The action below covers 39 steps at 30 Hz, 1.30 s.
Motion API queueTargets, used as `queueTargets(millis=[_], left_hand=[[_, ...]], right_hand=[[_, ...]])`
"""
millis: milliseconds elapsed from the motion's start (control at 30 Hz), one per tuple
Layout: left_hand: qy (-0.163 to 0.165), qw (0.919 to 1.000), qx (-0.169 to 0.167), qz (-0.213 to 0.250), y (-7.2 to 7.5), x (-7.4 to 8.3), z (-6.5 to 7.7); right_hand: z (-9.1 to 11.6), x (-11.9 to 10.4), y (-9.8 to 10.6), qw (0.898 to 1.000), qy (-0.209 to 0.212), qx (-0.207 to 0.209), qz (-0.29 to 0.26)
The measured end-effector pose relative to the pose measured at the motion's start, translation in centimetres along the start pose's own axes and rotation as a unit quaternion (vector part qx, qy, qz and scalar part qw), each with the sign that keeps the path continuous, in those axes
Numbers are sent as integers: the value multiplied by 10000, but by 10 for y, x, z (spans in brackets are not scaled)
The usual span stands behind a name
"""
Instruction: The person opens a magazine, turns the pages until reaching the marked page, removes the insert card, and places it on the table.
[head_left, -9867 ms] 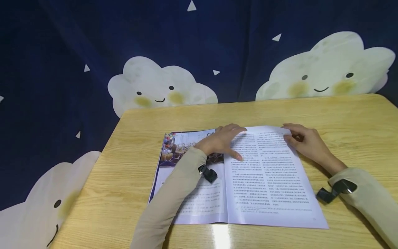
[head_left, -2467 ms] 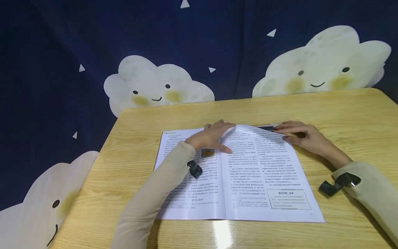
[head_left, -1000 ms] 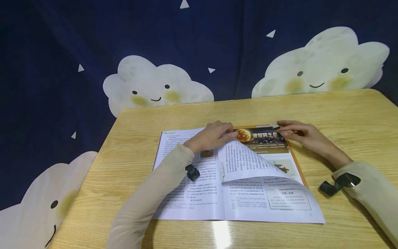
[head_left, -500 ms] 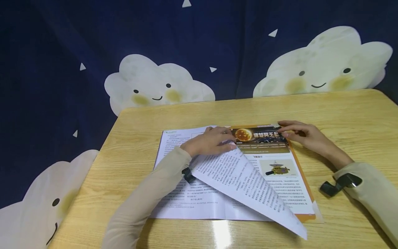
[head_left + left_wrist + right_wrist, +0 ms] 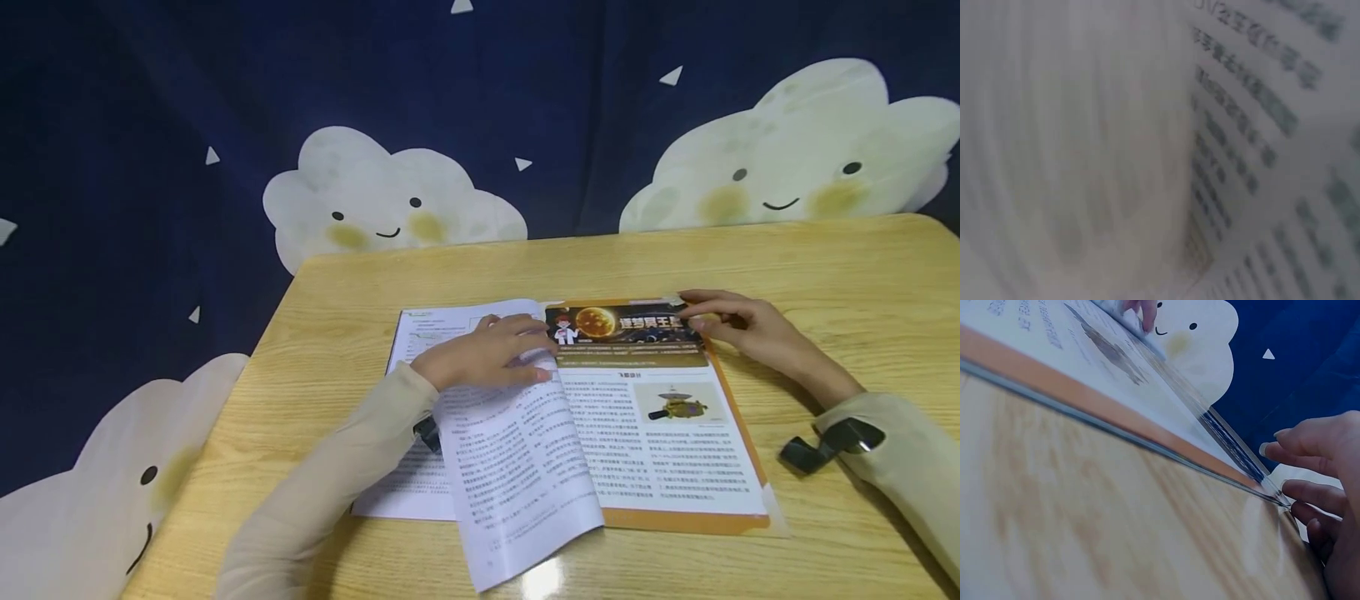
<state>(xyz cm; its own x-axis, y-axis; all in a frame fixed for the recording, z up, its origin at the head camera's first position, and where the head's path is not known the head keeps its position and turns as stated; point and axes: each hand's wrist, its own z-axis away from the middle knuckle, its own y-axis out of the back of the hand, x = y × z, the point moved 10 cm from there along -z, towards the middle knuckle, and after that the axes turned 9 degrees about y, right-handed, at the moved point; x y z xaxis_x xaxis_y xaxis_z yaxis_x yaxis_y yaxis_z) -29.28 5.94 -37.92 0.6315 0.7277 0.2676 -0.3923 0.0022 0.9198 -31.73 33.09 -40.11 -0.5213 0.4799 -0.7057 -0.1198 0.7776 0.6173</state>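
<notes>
A magazine [image 5: 592, 446] lies open on the table, its right-hand page showing an orange border, a dark planet banner and a spacecraft picture. One page [image 5: 517, 475] is curled over to the left, its lower end hanging past the magazine's bottom edge. My left hand [image 5: 487, 354] rests across the top of that page, fingers extended and thumb apart. Blurred paper and print [image 5: 1241, 112] fill the left wrist view. At the upper right corner is my right hand [image 5: 757, 333], its loosely bent fingertips touching the magazine; in the right wrist view the fingers [image 5: 1313, 497] are at that corner.
The light wooden table [image 5: 330, 333] extends around the magazine on all sides. Behind it hangs a dark blue curtain [image 5: 585, 100] with smiling clouds. Black wrist devices [image 5: 832, 443] sit on both sleeves.
Several pages have been turned over the past seconds. In the last second, my left hand swept the page leftward and down, uncovering the planet page. My right hand stayed near the corner.
</notes>
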Motion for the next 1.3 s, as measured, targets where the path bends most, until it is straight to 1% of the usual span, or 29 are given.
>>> queueTargets(millis=[167, 233, 300, 467, 567, 667, 800, 867, 933, 1033, 1100, 1167, 1233, 1267, 1300], left_hand=[[22, 10000, -22, 32, -1, -5, 13], [78, 10000, -25, 54, -2, -9, 18], [214, 9997, -57, 97, -4, -16, 23], [615, 9976, -179, 269, -12, -38, 39], [777, 9961, -155, 391, -13, -51, 51], [952, 9938, -89, 562, -13, -69, 67], [1265, 9883, -120, 844, -11, -94, 87], [1393, 9855, -161, 960, -10, -104, 94], [1427, 9851, -189, 944, -6, -109, 98], [1371, 9871, -95, 828, 1, -109, 96], [1366, 9884, 171, 637, 10, -104, 90], [1373, 9882, 488, 471, 20, -95, 78], [1367, 9875, 745, 233, 30, -80, 64], [1343, 9876, 808, 106, 33, -72, 56], [1312, 9881, 800, 1, 36, -63, 46]], right_hand=[[0, 1, 0, 10000, 55, -2, -6], [0, 0, 0, 10000, 68, 6, -11], [0, 0, 0, 10000, 53, 22, -5], [-1, -1, 1, 10000, 48, 35, 69], [-1, -2, 0, 9999, 109, 26, 69], [-1, -2, -2, 9999, 135, -6, 75], [0, -1, -2, 9997, 44, -4, 242], [-1, 0, 0, 9996, -6, 1, 291], [-1, 0, -1, 9995, -27, -53, 304], [-4, -2, -5, 9992, 74, -179, 342], [-6, -6, -8, 9983, 251, -250, 472], [-7, -9, -9, 9966, 409, -235, 677], [-8, -10, -9, 9952, 498, -216, 808], [-8, -10, -9, 9944, 524, -213, 898], [-8, -10, -9, 9938, 513, -200, 965]])
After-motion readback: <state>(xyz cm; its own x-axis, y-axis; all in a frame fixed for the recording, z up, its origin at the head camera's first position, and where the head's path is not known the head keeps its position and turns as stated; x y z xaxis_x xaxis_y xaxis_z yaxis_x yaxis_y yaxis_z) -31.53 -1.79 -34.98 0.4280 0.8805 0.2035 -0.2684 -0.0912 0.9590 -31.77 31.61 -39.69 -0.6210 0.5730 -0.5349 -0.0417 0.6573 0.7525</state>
